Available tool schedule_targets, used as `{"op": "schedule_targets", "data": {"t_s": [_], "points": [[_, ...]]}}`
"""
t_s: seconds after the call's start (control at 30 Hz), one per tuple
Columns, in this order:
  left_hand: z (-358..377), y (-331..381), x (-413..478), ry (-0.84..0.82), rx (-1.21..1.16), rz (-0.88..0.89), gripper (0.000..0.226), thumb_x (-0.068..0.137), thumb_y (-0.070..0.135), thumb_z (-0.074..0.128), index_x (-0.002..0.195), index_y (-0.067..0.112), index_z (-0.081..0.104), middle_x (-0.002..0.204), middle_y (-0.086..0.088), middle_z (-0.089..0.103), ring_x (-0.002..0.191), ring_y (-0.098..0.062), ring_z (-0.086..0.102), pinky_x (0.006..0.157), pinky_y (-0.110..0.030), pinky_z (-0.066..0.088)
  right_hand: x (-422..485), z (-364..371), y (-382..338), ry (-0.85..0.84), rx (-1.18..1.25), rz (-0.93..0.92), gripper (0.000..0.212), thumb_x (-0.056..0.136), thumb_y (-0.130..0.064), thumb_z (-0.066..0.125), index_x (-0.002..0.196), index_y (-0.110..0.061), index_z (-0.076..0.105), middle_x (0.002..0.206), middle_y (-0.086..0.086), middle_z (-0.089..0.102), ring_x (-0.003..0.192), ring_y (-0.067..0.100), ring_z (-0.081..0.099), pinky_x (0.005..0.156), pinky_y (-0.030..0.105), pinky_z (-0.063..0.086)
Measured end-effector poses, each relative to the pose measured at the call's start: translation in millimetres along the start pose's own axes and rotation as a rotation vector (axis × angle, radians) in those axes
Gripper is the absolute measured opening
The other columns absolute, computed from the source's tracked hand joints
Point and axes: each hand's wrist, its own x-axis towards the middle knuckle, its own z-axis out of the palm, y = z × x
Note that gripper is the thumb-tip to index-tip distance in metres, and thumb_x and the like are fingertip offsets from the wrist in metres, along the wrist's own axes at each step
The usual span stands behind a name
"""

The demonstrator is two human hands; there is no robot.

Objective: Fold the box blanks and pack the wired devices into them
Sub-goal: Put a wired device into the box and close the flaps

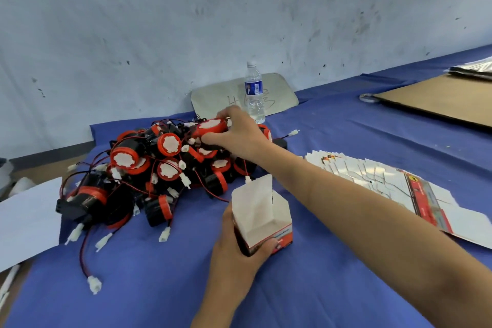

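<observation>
On the blue-covered desk [332, 141], a heap of wired devices [149, 176] lies left of centre, black bodies with red caps, their thin red and black leads tangled through one another and ending in small white plugs [93, 283]. The right hand [234, 133] reaches over the top of the heap, and its grip is pinched around one device [211, 128] at the red cap, thumb below and fingers above. The left hand [239, 250] holds a folded box [262, 218] upright near the front of the desk; its grip is curled round the lower part of the box, with the top flaps standing open. A fan of flat box blanks [372, 181] lies to the right, under the reaching forearm.

The device looks stiff and fairly solid for its size, so the cap rim or the round body seems the safe place to take it. The lead is probably the trouble: it is limp and likely caught among its neighbours, so lifting slowly would let it slip free instead of dragging others along. Pulling by the wire or plug could strain the joint. The box is thin card, light and easily crushed, so holding it low on the corners, as now, should keep the mouth square for loading.

A water bottle [254, 93] stands behind the heap, near the wall.
</observation>
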Motion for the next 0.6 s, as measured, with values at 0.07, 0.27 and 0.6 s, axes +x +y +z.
{"op": "schedule_targets", "data": {"t_s": [0.07, 0.27, 0.6], "points": [[0, 2, 0, 0.021, -0.006, -0.007, 0.086, 0.052, 0.065, 0.072, 0.116, 0.077, 0.017, 0.112, 0.048, 0.049, 0.100, 0.024, 0.047, 0.069, -0.004, 0.042, -31, -23, -13, 0.063, 0.420, -0.041, 0.049, 0.069, -0.034, 0.079, 0.106, -0.024, 0.049, 0.098, -0.008, 0.058, 0.079, 0.001, 0.063, 0.062, 0.013, 0.048], [-1, -2, -1, 0.025, -0.025, 0.021, 0.088, 0.053, 0.061, 0.075, 0.123, 0.070, 0.023, 0.115, 0.048, 0.048, 0.105, 0.023, 0.047, 0.074, -0.008, 0.043, -105, -57, -2, 0.411, 0.802, -0.112, 0.052, 0.053, -0.045, 0.072, 0.091, -0.030, 0.039, 0.084, -0.018, 0.066, 0.070, 0.003, 0.064, 0.060, 0.021, 0.050], [1, 8, -6, 0.163, 0.030, 0.162, 0.119, 0.054, 0.061, 0.078, 0.137, 0.068, -0.007, 0.138, 0.032, 0.037, 0.120, 0.005, 0.048, 0.085, -0.014, 0.044, -156, -10, 52, 0.483, -0.013, -0.359, 0.065, 0.068, -0.052, 0.071, 0.123, -0.033, 0.043, 0.107, -0.007, 0.054, 0.095, 0.001, 0.053, 0.074, 0.019, 0.049]]}}
